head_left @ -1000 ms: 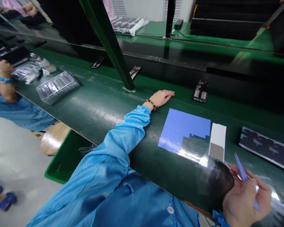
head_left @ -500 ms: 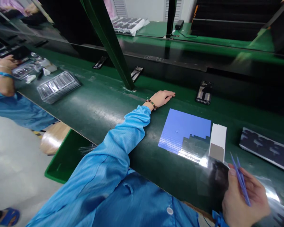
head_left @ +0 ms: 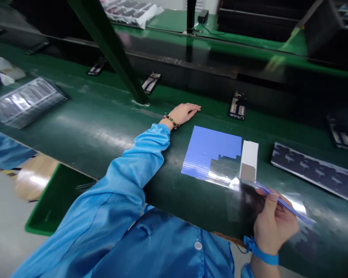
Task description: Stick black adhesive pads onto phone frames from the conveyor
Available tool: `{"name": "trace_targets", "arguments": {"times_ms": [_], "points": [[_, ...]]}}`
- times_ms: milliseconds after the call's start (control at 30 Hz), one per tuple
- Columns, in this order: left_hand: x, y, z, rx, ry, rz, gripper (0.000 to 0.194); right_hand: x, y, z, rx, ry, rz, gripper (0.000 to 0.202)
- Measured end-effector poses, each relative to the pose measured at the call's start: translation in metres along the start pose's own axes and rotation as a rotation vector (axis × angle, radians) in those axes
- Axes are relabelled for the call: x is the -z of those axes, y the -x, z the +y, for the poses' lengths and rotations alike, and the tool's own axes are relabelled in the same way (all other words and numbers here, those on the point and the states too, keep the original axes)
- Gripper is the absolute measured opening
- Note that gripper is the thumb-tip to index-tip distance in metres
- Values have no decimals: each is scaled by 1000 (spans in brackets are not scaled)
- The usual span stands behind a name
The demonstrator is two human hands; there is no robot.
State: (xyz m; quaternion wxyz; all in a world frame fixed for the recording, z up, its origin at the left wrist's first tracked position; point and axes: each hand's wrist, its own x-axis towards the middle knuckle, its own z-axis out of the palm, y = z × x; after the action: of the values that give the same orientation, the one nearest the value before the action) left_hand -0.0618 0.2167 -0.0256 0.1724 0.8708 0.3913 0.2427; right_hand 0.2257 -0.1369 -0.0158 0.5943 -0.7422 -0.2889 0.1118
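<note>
Holding tweezers [head_left: 292, 210]: right hand [head_left: 274, 224]; small mark [head_left: 203, 153] on blue sheet [head_left: 213, 143], unreadable.

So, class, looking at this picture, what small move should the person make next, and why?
Probably, the right hand should guide the tips of the tweezers to the grey-brown near end of the white strip. It already grips the tweezers, and they point towards that end, though contact is unclear. The left hand rests on the bench, away from the strip.
</note>
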Motion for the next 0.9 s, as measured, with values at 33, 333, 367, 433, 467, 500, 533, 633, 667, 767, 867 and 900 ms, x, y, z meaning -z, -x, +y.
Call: {"name": "trace_targets", "arguments": {"times_ms": [33, 333, 367, 433, 467, 500, 533, 633, 667, 767, 867, 900], "points": [[0, 0, -1, -2, 5, 2, 34, 1, 0, 0, 3, -5, -17, 43], [1, 1, -4, 0, 2, 3, 37, 1, 2, -2, -26, -112, -73, 36], [1, 1, -4, -3, 3, 5, 36, 0, 2, -3, -29, -119, -75, 35], [1, 1, -5, -3, 7, 10, 36, 0, 2, -5, -27, -117, -83, 35], [1, 1, -4, -5, 10, 10, 36, 0, 2, -6, -25, -114, -87, 35], [1, 1, -4, -7, 14, 12, 36, 0, 3, -7, -25, -110, -92, 36], [1, 1, -4, -9, 19, 13, 35, 0, 3, -8, -26, -107, -97, 36], [2, 1, -3, 1, 33, 13, 35, 0, 4, -11, -31, -106, -115, 34], [2, 1, -2, 3, 40, 15, 35, 0, 4, -11, -30, -106, -121, 34], [1, 1, -2, -13, 67, 30, 34, 0, 3, -9, -18, -104, -126, 31], [2, 2, -1, -15, 75, 34, 34, 2, 2, -4, -4, -101, -109, 27], [2, 2, -1, -10, 68, 32, 34, 3, 1, -2, -2, -103, -106, 27]]}}
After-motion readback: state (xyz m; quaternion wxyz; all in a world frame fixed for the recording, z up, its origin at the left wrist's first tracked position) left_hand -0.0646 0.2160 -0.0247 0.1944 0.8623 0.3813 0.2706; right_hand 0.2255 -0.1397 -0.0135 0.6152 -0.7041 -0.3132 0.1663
